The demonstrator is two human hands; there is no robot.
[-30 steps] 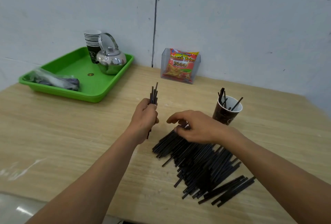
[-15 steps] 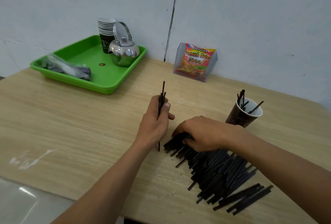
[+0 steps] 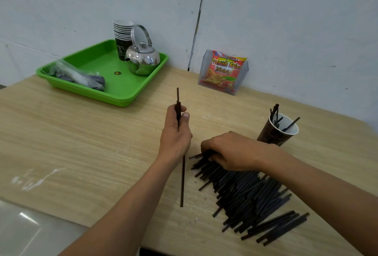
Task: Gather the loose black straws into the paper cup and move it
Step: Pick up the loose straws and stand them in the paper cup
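Observation:
A big pile of loose black straws (image 3: 247, 196) lies on the wooden table (image 3: 81, 143) at the right front. My left hand (image 3: 176, 135) is closed around a small upright bundle of straws (image 3: 178, 106), with one straw reaching down to the table. Just right of it, my right hand (image 3: 233, 152) rests palm down on the far end of the pile, its fingers curled into the straws. A dark paper cup (image 3: 276, 133) with a white inside stands behind my right wrist and has a few straws in it.
A green tray (image 3: 122, 90) at the back left holds a steel kettle (image 3: 143, 61), a stack of paper cups (image 3: 122, 36) and a plastic bag (image 3: 77, 75). A snack packet in a clear holder (image 3: 224, 72) leans by the wall. The table's front edge is close.
The view has shifted, so everything sits lower and further right. My left hand has sunk a little and a straw now hangs down to the table. My right hand pressed further into the pile.

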